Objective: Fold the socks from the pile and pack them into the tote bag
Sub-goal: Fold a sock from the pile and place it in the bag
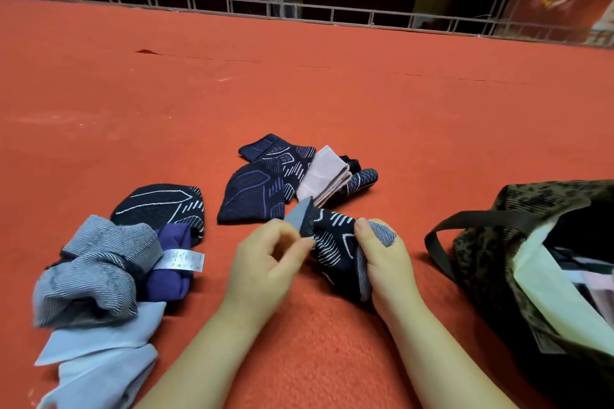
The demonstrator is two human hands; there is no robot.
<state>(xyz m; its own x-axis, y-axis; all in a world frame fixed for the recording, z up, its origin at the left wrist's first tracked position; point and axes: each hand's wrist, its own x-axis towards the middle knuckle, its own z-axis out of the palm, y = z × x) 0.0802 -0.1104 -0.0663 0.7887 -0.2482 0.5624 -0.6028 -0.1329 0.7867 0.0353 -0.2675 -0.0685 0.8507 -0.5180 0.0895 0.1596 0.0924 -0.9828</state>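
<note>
Both hands hold one dark navy sock with white line patterns and a grey cuff, low in the middle of the view. My left hand pinches its grey edge at the left. My right hand grips its right side, fingers curled round the fabric. Beyond them lies a small heap: a navy sock with purple lines, a folded pale pink sock and a dark diamond-patterned sock. The tote bag, dark with a mottled print and black handles, gapes open at the right, with folded fabric inside.
At the left lies a pile of grey striped, purple and light blue socks, plus another navy patterned sock. Everything rests on a red carpet. A metal truss railing runs along the far edge.
</note>
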